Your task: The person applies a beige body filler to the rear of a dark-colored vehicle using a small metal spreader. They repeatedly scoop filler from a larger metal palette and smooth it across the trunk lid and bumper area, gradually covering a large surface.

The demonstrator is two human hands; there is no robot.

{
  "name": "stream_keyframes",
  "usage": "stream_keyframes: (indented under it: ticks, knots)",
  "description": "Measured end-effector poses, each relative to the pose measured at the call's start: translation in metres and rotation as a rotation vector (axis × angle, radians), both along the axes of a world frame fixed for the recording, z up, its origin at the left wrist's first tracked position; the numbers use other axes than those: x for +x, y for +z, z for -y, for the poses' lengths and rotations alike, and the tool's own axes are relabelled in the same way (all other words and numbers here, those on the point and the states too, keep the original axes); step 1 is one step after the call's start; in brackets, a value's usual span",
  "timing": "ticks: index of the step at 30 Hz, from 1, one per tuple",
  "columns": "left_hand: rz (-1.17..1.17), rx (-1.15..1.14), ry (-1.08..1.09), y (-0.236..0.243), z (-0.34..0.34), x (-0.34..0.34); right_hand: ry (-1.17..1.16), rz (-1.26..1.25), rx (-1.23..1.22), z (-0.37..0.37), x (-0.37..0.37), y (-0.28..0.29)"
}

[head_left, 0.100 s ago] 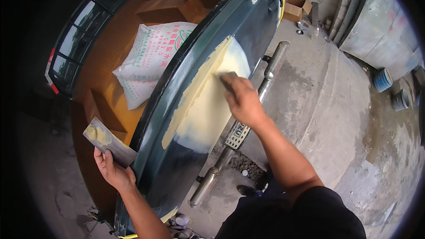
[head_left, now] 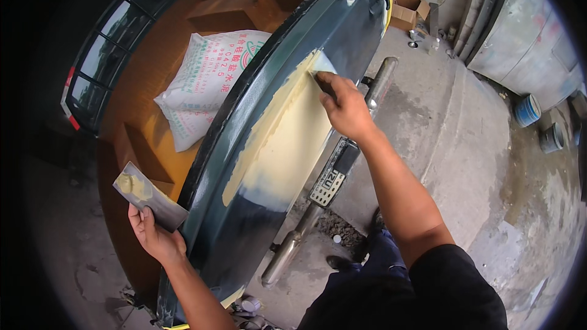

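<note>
Concrete floor (head_left: 440,171), one sack (head_left: 202,85), one panel (head_left: 260,217), left hand (head_left: 157,238) gripping one plate (head_left: 160,205), right hand (head_left: 350,110) clasping one spreader (head_left: 325,87)

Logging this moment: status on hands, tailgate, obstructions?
Left hand: holding putty-smeared grey plate. Right hand: spreader, mostly hidden, at upper end of cream putty patch on tailgate. Only that hand and spreader overlap the patch.

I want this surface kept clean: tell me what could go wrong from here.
Spill: the left grip holds the grey plate with a cream lump near its far end; a tilt might drop some into the brown truck bed.
Smear: the right grip is close over the cream coating, so a stray knuckle could mark it.
Ridge: the coating's left edge looks ragged and may stay uneven.
</note>
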State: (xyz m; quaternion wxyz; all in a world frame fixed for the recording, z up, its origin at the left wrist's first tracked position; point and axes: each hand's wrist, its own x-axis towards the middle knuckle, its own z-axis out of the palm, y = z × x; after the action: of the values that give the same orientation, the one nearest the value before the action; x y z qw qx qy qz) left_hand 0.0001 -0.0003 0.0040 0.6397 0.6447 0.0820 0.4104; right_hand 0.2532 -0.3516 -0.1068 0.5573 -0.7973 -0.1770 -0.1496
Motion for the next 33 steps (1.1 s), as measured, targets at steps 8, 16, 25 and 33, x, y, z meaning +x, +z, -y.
stream_keyframes:
  ticks: [8, 16, 25, 33]
  knots:
    - [-0.012, 0.019, 0.027, -0.002, 0.000, -0.003, 0.257, 0.006, -0.083, -0.051, -0.102, -0.006]
    - [0.019, 0.001, -0.003, -0.002, 0.004, 0.001, 0.109, -0.002, 0.044, -0.032, -0.088, -0.001]
    - [0.023, -0.013, -0.028, 0.001, 0.017, 0.006, 0.237, 0.220, -0.259, -0.105, -0.209, -0.006]
    - [0.080, -0.058, -0.053, -0.002, 0.018, 0.007, 0.362, 0.007, -0.044, -0.055, -0.182, 0.019]
